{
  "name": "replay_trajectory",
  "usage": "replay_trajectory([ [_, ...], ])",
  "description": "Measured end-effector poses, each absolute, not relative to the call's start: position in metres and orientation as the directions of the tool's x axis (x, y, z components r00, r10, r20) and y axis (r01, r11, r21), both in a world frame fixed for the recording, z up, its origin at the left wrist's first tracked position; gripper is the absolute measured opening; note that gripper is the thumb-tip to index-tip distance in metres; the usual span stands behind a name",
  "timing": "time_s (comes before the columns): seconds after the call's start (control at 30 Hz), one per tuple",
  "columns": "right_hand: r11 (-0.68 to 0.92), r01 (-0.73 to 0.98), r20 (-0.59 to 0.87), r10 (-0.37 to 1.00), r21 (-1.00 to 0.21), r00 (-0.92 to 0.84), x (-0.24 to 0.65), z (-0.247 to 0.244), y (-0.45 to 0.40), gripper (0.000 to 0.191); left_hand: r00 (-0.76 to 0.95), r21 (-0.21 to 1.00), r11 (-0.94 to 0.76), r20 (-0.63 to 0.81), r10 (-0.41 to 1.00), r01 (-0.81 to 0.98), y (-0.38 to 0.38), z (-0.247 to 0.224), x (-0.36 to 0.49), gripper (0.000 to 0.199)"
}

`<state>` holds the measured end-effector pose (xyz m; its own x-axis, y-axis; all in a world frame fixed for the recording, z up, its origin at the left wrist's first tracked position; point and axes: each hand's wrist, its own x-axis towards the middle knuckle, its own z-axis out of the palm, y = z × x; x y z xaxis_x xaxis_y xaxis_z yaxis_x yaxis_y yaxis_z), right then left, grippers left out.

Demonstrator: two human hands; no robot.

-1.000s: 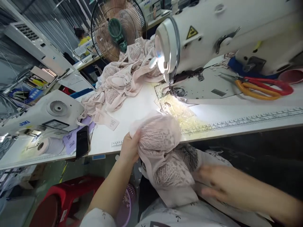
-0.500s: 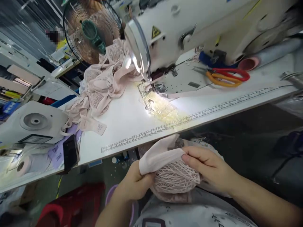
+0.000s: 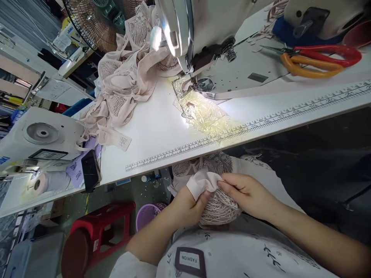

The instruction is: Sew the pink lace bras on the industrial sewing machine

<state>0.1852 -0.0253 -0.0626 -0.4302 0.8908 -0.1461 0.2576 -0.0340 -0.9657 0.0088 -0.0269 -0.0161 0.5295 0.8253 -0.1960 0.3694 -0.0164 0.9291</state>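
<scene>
Over my lap, just below the table's front edge, both hands hold one pale pink lace garment [image 3: 222, 210]. My left hand [image 3: 188, 204] is closed on its smooth light band, thumb on top. My right hand [image 3: 249, 193] pinches the same band a short way to the right, and the band is bunched between them. The netted lace cup hangs under my fingers. More lace fabric lies on my lap behind the hands. Above, on the table [image 3: 150, 131], stands a sewing machine [image 3: 214, 27] with its light shining on yellowish clear film [image 3: 205, 114] by the needle.
A heap of pink lace garments [image 3: 124, 77] lies left of the needle. Orange and red scissors [image 3: 315, 63] rest at the right. A phone [image 3: 91, 170] and thread spool [image 3: 52, 181] sit at the left. A fan [image 3: 89, 23] stands behind; a red stool [image 3: 101, 227] is below.
My hands have come closer together, and the band that was stretched between them is now bunched. The view has shifted, with the machine and scissors now looking larger.
</scene>
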Motion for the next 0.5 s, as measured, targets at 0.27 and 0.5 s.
replay_trajectory([
  [0.27, 0.016, 0.259, -0.087, 0.92, -0.966, -0.383, 0.1862, -0.0608, -0.023, 0.036, 0.504, 0.919, 0.049, -0.259, 0.824, 0.392, -0.0225, -0.0165, 0.0121, 0.037],
  [0.5, 0.093, 0.315, -0.03, 0.931, -0.944, -0.363, 0.1857, -0.0576, -0.0202, 0.036, 0.5, 0.94, 0.057, -0.23, 0.835, 0.337, -0.023, -0.0219, 0.0168, 0.035],
])
